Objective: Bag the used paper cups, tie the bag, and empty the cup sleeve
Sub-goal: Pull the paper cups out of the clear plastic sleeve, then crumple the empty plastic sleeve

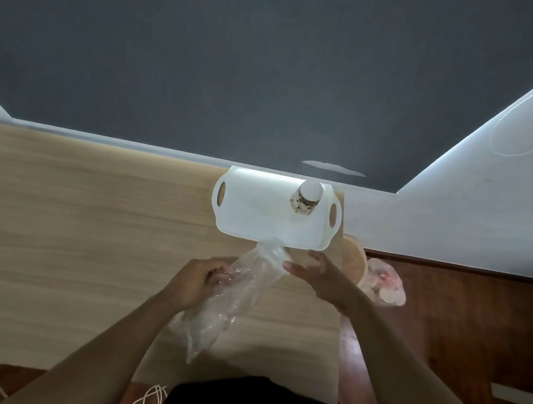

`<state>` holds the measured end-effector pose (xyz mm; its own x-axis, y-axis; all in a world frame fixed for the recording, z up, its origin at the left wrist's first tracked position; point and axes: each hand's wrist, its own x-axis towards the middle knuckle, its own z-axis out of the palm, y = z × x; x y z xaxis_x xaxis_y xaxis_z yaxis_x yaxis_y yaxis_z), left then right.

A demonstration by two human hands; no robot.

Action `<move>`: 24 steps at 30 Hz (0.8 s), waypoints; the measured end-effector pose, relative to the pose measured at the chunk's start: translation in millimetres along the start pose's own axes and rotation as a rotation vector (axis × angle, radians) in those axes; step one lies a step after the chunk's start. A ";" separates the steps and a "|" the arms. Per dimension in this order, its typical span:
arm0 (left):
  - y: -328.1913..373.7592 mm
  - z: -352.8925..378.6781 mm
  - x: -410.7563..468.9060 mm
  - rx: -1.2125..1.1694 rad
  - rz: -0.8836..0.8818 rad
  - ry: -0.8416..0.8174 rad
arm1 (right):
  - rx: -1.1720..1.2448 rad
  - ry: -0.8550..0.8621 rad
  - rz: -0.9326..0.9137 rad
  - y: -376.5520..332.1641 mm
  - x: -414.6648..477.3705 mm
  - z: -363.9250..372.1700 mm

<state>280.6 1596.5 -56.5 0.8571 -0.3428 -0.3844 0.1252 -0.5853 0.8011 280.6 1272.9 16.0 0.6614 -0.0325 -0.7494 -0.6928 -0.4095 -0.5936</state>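
Clear plastic cup sleeve (pixel 239 287) pinched in left hand (pixel 197 279), right hand (pixel 320 274) spread open beside it

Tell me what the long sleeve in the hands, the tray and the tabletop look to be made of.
Cup sleeve: thin clear plastic film, glossy; it crinkles and the table shows through it.
Tray: apparently moulded white plastic, smooth, with cut-out handles and a raised rim.
Tabletop: light wood-grain surface, matte; whether laminate or real wood cannot be told.
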 end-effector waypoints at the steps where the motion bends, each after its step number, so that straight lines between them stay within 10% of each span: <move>1: 4.3 2.4 -1.8 -0.020 0.020 -0.017 | 0.011 -0.039 0.031 2.7 -4.7 4.3; 24: 123.1 106.4 49.1 -0.225 0.037 -0.253 | 0.692 0.228 -0.015 105.0 -50.1 -83.4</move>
<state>284.9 1429.5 -25.6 0.7154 -0.5492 -0.4320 0.2272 -0.4019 0.8870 198.7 1155.4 15.8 0.6632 -0.2515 -0.7049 -0.6565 0.2568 -0.7092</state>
